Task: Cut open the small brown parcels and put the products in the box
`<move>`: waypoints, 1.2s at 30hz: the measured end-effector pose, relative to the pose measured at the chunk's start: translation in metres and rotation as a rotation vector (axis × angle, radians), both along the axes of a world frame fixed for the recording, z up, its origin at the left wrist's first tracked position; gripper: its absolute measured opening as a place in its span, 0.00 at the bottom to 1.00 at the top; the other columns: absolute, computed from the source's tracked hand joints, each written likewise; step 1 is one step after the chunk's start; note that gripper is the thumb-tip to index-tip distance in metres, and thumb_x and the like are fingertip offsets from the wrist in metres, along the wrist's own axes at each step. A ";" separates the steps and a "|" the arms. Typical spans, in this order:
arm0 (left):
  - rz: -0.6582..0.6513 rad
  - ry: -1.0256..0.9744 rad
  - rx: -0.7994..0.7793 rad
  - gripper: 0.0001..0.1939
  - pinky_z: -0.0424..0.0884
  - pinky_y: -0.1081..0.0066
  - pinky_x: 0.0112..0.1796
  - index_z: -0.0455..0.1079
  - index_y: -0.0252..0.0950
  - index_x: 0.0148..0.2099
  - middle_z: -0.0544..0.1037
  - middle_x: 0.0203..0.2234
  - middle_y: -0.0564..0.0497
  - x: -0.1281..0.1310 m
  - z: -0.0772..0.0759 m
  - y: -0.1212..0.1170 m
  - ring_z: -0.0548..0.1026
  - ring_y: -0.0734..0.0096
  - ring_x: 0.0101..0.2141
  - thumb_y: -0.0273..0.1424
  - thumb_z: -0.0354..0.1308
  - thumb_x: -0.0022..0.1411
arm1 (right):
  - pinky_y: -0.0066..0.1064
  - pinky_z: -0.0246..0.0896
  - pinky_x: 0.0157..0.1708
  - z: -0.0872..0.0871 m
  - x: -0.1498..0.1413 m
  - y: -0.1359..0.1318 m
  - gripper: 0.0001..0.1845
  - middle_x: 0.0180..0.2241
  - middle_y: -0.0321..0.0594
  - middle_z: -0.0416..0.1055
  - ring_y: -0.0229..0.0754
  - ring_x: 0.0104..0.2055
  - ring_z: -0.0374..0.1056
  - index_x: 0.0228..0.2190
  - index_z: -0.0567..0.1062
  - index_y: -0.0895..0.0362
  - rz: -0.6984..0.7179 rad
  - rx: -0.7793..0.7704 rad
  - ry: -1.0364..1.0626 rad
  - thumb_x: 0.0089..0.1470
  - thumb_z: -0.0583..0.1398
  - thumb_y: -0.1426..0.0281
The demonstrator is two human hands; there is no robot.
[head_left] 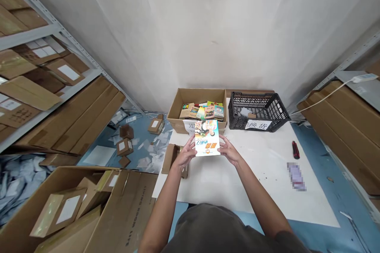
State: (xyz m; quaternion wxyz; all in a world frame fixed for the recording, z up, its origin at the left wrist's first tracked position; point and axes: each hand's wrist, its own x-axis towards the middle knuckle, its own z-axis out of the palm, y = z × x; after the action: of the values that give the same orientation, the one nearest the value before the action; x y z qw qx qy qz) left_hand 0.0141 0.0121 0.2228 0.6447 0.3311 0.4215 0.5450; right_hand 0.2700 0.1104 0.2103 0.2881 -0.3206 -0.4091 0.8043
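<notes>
Between my two hands is a book (207,138) with a white, blue and orange cover, its print upside down to me. My left hand (185,153) grips its left edge, thumb on the cover, and my right hand (229,150) grips the right edge the same way. Just beyond the book stands an open cardboard box (175,123) with several colourful books (209,112) inside; the held book overlaps its front label. Partly behind my left forearm lies a small opened carton (170,158).
A black plastic crate (261,102) with a paper label stands right of the box on the white table (234,185). A red-black box cutter (295,150) lies at the right. A big carton of parcels (135,205) stands front left; parcels and paper scraps litter the floor.
</notes>
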 end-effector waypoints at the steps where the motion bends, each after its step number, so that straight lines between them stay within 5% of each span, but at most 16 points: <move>1: 0.018 0.003 0.002 0.57 0.74 0.65 0.50 0.43 0.52 0.77 0.70 0.64 0.42 -0.007 -0.001 0.004 0.77 0.58 0.54 0.30 0.70 0.54 | 0.40 0.74 0.42 0.001 -0.008 0.006 0.49 0.52 0.43 0.78 0.55 0.51 0.77 0.64 0.62 0.44 0.013 0.007 0.001 0.43 0.74 0.66; 8: 0.069 -0.015 0.053 0.54 0.75 0.68 0.48 0.43 0.51 0.77 0.69 0.66 0.44 -0.082 -0.015 0.053 0.77 0.61 0.53 0.29 0.67 0.56 | 0.40 0.74 0.44 0.007 -0.089 0.061 0.50 0.52 0.41 0.78 0.52 0.49 0.77 0.65 0.62 0.41 0.049 0.048 -0.042 0.44 0.74 0.66; 14: 0.148 0.056 0.112 0.53 0.75 0.67 0.48 0.45 0.48 0.77 0.68 0.67 0.45 -0.158 -0.026 0.126 0.76 0.58 0.56 0.24 0.61 0.54 | 0.33 0.73 0.39 0.009 -0.182 0.127 0.51 0.49 0.39 0.79 0.47 0.45 0.77 0.64 0.64 0.42 0.000 0.090 -0.047 0.40 0.73 0.70; 20: 0.467 0.434 -0.061 0.47 0.72 0.60 0.56 0.49 0.44 0.76 0.61 0.70 0.40 -0.215 -0.031 0.202 0.71 0.54 0.61 0.24 0.61 0.57 | 0.32 0.71 0.40 0.007 -0.249 0.187 0.43 0.47 0.40 0.77 0.44 0.44 0.74 0.63 0.68 0.43 -0.201 0.216 -0.283 0.45 0.69 0.67; 23: 0.580 0.636 -0.064 0.41 0.72 0.58 0.57 0.58 0.42 0.73 0.65 0.67 0.40 -0.224 -0.042 0.206 0.70 0.53 0.62 0.27 0.63 0.58 | 0.34 0.70 0.42 -0.005 -0.247 0.191 0.39 0.50 0.43 0.75 0.46 0.47 0.72 0.62 0.69 0.45 -0.298 0.260 -0.408 0.47 0.68 0.65; 28: 0.525 0.619 0.107 0.31 0.78 0.62 0.50 0.67 0.41 0.66 0.74 0.60 0.41 -0.204 -0.063 0.169 0.76 0.60 0.53 0.34 0.63 0.62 | 0.37 0.71 0.40 -0.039 -0.204 0.156 0.38 0.50 0.46 0.74 0.46 0.44 0.72 0.61 0.69 0.49 -0.281 0.369 -0.412 0.48 0.67 0.61; 36: 0.213 0.640 0.120 0.29 0.78 0.65 0.44 0.71 0.39 0.62 0.78 0.55 0.41 -0.105 -0.080 0.130 0.80 0.65 0.43 0.38 0.65 0.59 | 0.39 0.72 0.42 -0.095 -0.094 0.094 0.38 0.49 0.45 0.74 0.44 0.43 0.73 0.60 0.70 0.52 -0.262 0.391 -0.441 0.47 0.67 0.63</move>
State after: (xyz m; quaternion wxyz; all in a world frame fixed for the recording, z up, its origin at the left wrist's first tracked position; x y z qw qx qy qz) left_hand -0.0906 0.1421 0.1432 0.3986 0.4769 0.6019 0.5014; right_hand 0.1762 0.2044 0.1153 0.3496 -0.4756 -0.5639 0.5776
